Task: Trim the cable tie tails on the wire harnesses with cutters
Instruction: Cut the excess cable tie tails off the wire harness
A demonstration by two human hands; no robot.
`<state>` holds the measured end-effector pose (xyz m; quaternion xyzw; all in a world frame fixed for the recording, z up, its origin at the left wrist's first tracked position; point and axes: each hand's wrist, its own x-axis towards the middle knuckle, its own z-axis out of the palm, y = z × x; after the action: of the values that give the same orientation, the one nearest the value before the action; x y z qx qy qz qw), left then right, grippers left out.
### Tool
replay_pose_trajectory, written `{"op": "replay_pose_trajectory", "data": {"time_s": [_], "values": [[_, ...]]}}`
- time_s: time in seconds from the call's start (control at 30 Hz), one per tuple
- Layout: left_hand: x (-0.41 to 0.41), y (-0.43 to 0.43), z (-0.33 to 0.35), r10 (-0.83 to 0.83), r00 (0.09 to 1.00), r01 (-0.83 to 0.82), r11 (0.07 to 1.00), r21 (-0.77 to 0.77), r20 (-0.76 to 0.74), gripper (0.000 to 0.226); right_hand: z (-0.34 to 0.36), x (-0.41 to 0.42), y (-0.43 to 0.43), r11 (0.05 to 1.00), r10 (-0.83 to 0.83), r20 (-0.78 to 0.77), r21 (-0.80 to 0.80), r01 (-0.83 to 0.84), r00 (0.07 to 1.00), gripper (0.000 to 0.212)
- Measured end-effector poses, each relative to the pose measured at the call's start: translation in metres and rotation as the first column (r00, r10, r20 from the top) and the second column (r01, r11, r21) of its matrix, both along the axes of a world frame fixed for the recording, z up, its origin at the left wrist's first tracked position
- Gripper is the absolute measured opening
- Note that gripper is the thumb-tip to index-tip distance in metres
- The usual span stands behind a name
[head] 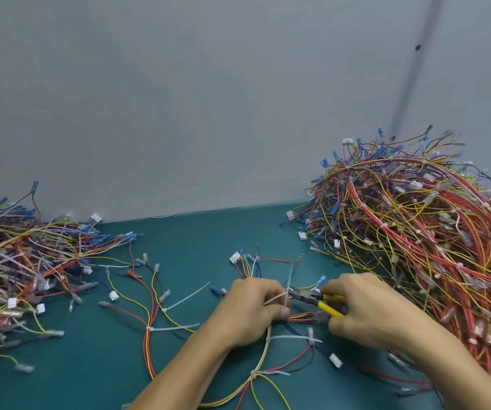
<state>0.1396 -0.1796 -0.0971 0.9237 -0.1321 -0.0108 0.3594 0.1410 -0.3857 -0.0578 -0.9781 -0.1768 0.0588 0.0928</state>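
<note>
Left hand [253,309] grips a wire harness [263,344]; right hand [365,306] holds yellow-handled cutters [316,300], long axis roughly horizontal, nose pointing left at an upright tie tail [290,275].

Soft even light, no glare, only faint shadows on the green mat [179,247] just below the cutters [318,301]. Wire piles [16,267] far left and right of the cutters go smeary, and the wall [208,113] edge behind them bows, wide-lens stuff.
</note>
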Motion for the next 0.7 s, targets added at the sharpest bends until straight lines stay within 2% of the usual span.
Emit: {"op": "replay_pose_trajectory", "data": {"time_s": [0.2, 0.4, 0.57, 0.7], "values": [[0.005, 0.002, 0.001, -0.031, 0.998, 0.030, 0.999, -0.017, -0.057, 0.018, 0.005, -0.007, -0.014, 0.994, 0.088, -0.013, -0.066, -0.089, 0.996, 0.042], [0.007, 0.007, 0.003, -0.048, 0.994, 0.041, 0.996, -0.079, -0.097, 0.018, 0.004, -0.010, -0.010, 0.990, 0.133, 0.009, -0.047, -0.132, 0.991, 0.031], [0.006, 0.008, 0.002, -0.056, 0.993, 0.046, 0.994, -0.101, -0.104, 0.011, 0.004, -0.010, -0.013, 0.987, 0.160, 0.049, -0.011, -0.160, 0.986, 0.039], [0.006, 0.009, 0.002, -0.056, 0.994, 0.046, 0.994, -0.095, -0.099, 0.012, 0.002, -0.010, -0.011, 0.983, 0.179, 0.014, 0.036, -0.180, 0.984, 0.042]]}}
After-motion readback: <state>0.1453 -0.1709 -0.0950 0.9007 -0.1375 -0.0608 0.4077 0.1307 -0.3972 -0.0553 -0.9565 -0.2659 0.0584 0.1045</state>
